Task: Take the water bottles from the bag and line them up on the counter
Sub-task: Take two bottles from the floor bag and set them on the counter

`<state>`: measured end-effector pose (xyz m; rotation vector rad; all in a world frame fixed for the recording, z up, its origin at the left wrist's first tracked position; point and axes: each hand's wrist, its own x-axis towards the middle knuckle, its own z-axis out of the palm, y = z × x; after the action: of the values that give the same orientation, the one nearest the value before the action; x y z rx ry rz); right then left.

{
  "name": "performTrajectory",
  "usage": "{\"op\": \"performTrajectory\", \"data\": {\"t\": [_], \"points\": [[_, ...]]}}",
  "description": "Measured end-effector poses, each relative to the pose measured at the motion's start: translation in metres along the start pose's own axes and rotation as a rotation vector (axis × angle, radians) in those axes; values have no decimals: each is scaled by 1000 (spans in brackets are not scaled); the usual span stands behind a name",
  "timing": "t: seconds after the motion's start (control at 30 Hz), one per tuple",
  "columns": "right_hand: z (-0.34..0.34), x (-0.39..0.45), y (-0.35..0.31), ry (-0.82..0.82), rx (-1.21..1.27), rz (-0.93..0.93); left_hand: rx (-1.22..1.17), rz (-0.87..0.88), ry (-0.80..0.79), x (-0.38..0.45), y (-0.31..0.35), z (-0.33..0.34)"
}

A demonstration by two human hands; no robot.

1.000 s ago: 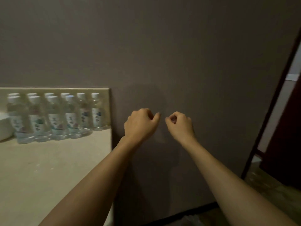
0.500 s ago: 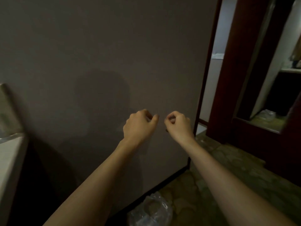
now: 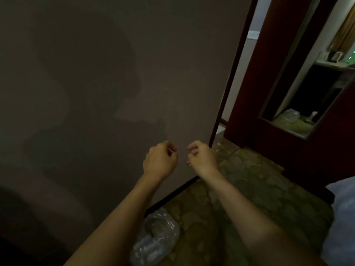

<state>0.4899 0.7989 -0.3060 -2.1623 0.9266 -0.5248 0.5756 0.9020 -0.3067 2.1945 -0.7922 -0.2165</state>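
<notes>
Water bottles not plainly visible. Clear bag (image 3: 156,237) lies on floor (image 3: 249,189) at foot of wall (image 3: 115,73); contents blurred, perhaps bottles inside. Surface out of view, so lined-up count cannot be told. Left grip (image 3: 160,162) and right grip (image 3: 201,160) raised before wall, fingers curled in, both empty, near each other, apart. Likely next: reach down to bag.

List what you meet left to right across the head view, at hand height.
wall → left hand → right hand → floor → red panel. Bag skipped: it lies lower, under the left forearm.
</notes>
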Motion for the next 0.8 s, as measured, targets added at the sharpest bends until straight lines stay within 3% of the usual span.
{"op": "performTrajectory", "data": {"t": [0.53,0.8], "points": [[139,109,84,-455,-42,212,-63,-465,-121,87,-133,91],[202,162,138,-758,-146,117,-152,-727,-30,114,-168,138]]}}
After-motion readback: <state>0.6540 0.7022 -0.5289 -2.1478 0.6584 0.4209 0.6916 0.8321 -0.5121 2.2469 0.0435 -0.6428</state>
